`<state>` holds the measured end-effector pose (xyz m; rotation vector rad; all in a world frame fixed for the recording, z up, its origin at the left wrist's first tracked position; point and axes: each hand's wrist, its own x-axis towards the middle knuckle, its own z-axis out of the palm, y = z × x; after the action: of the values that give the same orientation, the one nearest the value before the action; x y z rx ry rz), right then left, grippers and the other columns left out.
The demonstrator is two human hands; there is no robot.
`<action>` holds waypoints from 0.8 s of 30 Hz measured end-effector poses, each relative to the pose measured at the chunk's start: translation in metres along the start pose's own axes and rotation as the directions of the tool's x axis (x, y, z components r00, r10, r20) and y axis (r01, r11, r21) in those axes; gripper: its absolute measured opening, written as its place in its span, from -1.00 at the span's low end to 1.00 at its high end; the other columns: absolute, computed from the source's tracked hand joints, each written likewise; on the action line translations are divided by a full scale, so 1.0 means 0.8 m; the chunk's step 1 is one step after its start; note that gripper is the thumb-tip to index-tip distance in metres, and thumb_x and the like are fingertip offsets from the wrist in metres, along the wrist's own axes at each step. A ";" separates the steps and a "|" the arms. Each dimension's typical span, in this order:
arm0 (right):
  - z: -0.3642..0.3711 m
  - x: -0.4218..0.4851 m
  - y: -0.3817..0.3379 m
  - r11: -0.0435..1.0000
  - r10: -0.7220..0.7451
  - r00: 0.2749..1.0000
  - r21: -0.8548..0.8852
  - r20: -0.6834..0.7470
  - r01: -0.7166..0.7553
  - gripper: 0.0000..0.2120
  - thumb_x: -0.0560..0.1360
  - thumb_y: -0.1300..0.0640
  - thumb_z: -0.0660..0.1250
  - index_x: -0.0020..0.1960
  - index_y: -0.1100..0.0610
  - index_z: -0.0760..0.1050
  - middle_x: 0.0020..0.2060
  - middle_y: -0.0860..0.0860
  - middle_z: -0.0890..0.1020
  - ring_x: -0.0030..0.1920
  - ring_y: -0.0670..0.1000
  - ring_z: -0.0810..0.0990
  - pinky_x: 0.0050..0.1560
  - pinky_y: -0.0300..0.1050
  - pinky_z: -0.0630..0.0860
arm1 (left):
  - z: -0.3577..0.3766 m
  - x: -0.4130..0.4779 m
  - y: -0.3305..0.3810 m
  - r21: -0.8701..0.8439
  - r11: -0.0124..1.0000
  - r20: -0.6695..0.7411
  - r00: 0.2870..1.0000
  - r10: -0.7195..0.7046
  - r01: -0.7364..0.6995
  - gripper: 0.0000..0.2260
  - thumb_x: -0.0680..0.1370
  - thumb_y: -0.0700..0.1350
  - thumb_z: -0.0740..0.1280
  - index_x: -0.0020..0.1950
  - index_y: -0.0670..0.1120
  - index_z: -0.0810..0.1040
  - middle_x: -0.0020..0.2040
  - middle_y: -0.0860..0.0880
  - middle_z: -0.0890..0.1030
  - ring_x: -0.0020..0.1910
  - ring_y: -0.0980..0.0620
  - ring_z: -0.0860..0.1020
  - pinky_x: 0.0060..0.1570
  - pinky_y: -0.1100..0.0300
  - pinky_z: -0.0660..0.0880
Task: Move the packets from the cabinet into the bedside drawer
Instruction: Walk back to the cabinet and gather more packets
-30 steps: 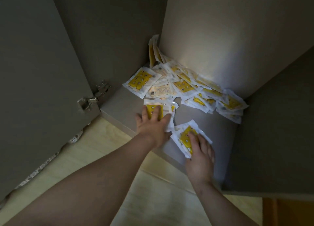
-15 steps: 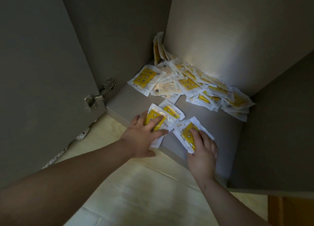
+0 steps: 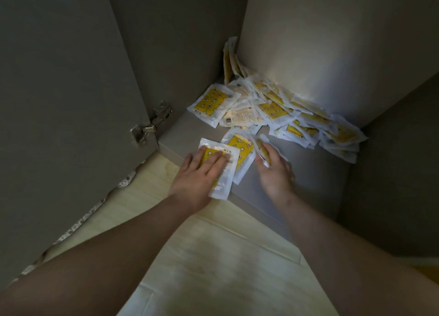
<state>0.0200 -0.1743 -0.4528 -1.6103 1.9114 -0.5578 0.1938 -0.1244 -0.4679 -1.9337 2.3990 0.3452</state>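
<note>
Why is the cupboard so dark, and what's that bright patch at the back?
Head view: dim overall; a soft patch of light hits the cabinet's back wall, brightening the packet pile below; the open door is in shadow; the left hand pressing one packet and the right hand gripping a second packet look blurry; the wide lens bends edges.

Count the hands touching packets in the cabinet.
2: the left hand presses a flat packet at the front of the shelf; the right hand grips a tilted packet beside it. None hidden.

Yellow-and-white packets (image 3: 273, 108) heaped in cabinet (image 3: 308, 173) corner, few leaning upright, two flat near front edge
</note>
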 end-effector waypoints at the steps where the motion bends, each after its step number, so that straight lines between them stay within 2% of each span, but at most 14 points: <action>1: 0.003 -0.001 -0.006 0.994 -0.009 0.999 0.109 0.049 0.003 -0.61 0.56 0.05 0.24 0.39 0.02 0.37 0.25 0.05 0.53 0.26 0.11 0.45 0.26 -0.10 0.38 | 0.003 0.000 -0.002 -0.021 1.000 -0.002 1.000 -0.010 0.010 -0.24 0.54 -0.04 0.24 0.53 0.06 -0.25 0.56 0.10 -0.14 0.53 -0.09 -0.22 0.48 -0.01 -0.16; 2: 0.008 -0.005 -0.012 0.964 -0.017 0.994 0.265 0.107 -0.012 -0.64 0.57 0.11 0.23 0.36 0.08 0.39 0.15 0.05 0.56 0.17 0.06 0.50 0.16 -0.23 0.44 | 0.004 0.000 -0.004 -0.044 0.999 -0.006 1.000 -0.015 0.015 -0.21 0.52 0.01 0.27 0.54 0.05 -0.23 0.56 0.09 -0.14 0.53 -0.08 -0.22 0.48 0.00 -0.17; 4: 0.017 -0.017 -0.023 0.869 -0.038 0.980 0.490 0.196 -0.064 -0.69 0.58 0.25 0.21 0.32 0.18 0.41 0.04 0.01 0.56 0.06 -0.03 0.53 -0.07 -0.48 0.43 | 0.010 -0.001 -0.011 -0.086 0.996 -0.038 0.999 -0.008 0.005 -0.17 0.47 0.08 0.34 0.55 0.02 -0.14 0.56 0.06 -0.07 0.54 -0.10 -0.17 0.48 0.00 -0.15; 6: 0.028 -0.024 -0.032 0.818 -0.039 0.970 0.565 0.241 -0.107 -0.69 0.58 0.27 0.20 0.31 0.20 0.41 0.06 0.00 0.55 0.07 -0.05 0.53 -0.09 -0.51 0.43 | 0.016 -0.002 -0.021 -0.087 0.996 -0.123 0.992 0.020 -0.031 -0.11 0.35 0.11 0.46 0.54 -0.03 0.05 0.54 -0.04 0.13 0.52 -0.21 0.02 0.47 -0.13 0.04; 8: 0.036 -0.029 -0.039 0.781 -0.027 0.954 0.602 0.299 -0.166 -0.69 0.59 0.23 0.19 0.32 0.21 0.41 0.11 0.03 0.56 0.08 -0.07 0.53 0.00 -0.43 0.45 | 0.026 -0.003 -0.035 -0.062 0.996 -0.232 0.972 0.045 -0.061 -0.08 0.19 0.09 0.57 0.44 -0.08 0.23 0.42 -0.14 0.38 0.41 -0.32 0.28 0.33 -0.24 0.27; 9: 0.039 -0.032 -0.043 0.769 -0.023 0.944 0.609 0.330 -0.195 -0.68 0.59 0.22 0.19 0.34 0.21 0.40 0.16 0.06 0.56 0.10 -0.05 0.53 0.10 -0.32 0.45 | 0.032 -0.005 -0.041 -0.064 0.996 -0.262 0.964 0.041 -0.059 -0.08 0.14 0.08 0.59 0.39 -0.09 0.25 0.37 -0.16 0.44 0.36 -0.34 0.34 0.29 -0.25 0.31; 11: 0.044 -0.034 -0.045 0.744 -0.013 0.922 0.620 0.387 -0.249 -0.66 0.60 0.21 0.17 0.37 0.22 0.37 0.23 0.12 0.53 0.18 0.02 0.52 0.22 -0.14 0.43 | 0.037 -0.008 -0.048 -0.093 0.994 -0.292 0.956 0.030 -0.059 -0.11 0.13 0.03 0.60 0.34 -0.11 0.25 0.33 -0.18 0.47 0.34 -0.34 0.37 0.26 -0.25 0.35; 12: 0.045 -0.036 -0.045 0.731 -0.014 0.911 0.626 0.413 -0.273 -0.65 0.60 0.22 0.17 0.37 0.22 0.36 0.24 0.12 0.52 0.21 0.04 0.51 0.22 -0.12 0.43 | 0.037 -0.009 -0.050 -0.118 0.991 -0.309 0.951 0.019 -0.059 -0.13 0.13 -0.01 0.61 0.33 -0.11 0.26 0.32 -0.18 0.48 0.34 -0.34 0.38 0.24 -0.24 0.37; 14: 0.042 -0.038 -0.044 0.698 -0.013 0.888 0.639 0.460 -0.321 -0.66 0.60 0.21 0.16 0.36 0.20 0.36 0.19 0.09 0.53 0.17 0.03 0.53 0.13 -0.17 0.46 | 0.035 -0.008 -0.054 -0.136 0.989 -0.357 0.934 0.013 -0.066 -0.29 0.18 -0.10 0.56 0.26 -0.12 0.36 0.25 -0.16 0.55 0.27 -0.33 0.46 0.16 -0.21 0.44; 16: 0.038 -0.036 -0.038 0.664 0.021 0.882 0.654 0.470 -0.364 -0.72 0.60 0.17 0.16 0.30 0.13 0.41 0.12 0.07 0.57 0.06 0.00 0.57 0.04 -0.20 0.51 | 0.030 -0.001 -0.057 -0.116 0.988 -0.456 0.889 0.038 -0.102 -0.61 0.32 -0.13 0.35 0.13 -0.13 0.54 0.12 -0.12 0.64 0.14 -0.27 0.57 0.10 -0.10 0.51; 17: 0.036 -0.036 -0.036 0.631 0.055 0.890 0.675 0.453 -0.383 -0.76 0.60 0.15 0.17 0.25 0.10 0.43 0.09 0.07 0.59 0.02 -0.01 0.59 0.04 -0.17 0.51 | 0.027 0.002 -0.057 -0.103 0.989 -0.490 0.871 0.042 -0.106 -0.68 0.35 -0.13 0.25 0.06 -0.12 0.62 0.06 -0.09 0.67 0.09 -0.23 0.61 0.10 -0.01 0.49; 20: 0.038 -0.035 -0.022 0.465 0.207 0.894 0.764 0.397 -0.447 -0.74 0.58 0.08 0.22 0.25 0.11 0.43 0.11 0.10 0.60 0.08 0.08 0.60 0.12 0.00 0.52 | 0.020 0.010 -0.053 -0.056 0.993 -0.519 0.852 0.063 -0.107 -0.69 0.38 -0.15 0.17 -0.06 -0.06 0.69 -0.05 -0.02 0.70 -0.02 -0.10 0.66 0.05 0.09 0.45; 22: 0.037 -0.036 -0.018 0.346 0.293 0.884 0.821 0.365 -0.453 -0.73 0.58 0.06 0.22 0.24 0.12 0.43 0.14 0.09 0.59 0.13 0.09 0.58 0.06 -0.02 0.53 | 0.014 0.010 -0.051 -0.078 0.990 -0.511 0.857 0.065 -0.121 -0.63 0.35 -0.18 0.13 -0.06 -0.07 0.70 -0.08 -0.03 0.71 -0.08 -0.06 0.68 -0.01 0.14 0.50; 24: 0.031 -0.038 -0.017 0.232 0.339 0.887 0.886 0.314 -0.402 -0.74 0.59 0.08 0.20 0.26 0.09 0.41 0.17 0.08 0.57 0.17 0.07 0.55 0.01 -0.12 0.52 | 0.005 0.006 -0.048 -0.171 0.976 -0.493 0.869 0.037 -0.139 -0.58 0.30 -0.21 0.08 -0.05 -0.10 0.69 -0.10 -0.06 0.71 -0.16 -0.06 0.69 -0.10 0.16 0.55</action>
<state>0.0497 -0.1459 -0.4580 -0.3322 1.3138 -1.1161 0.2297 -0.1355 -0.4780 -2.2249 2.8690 0.1087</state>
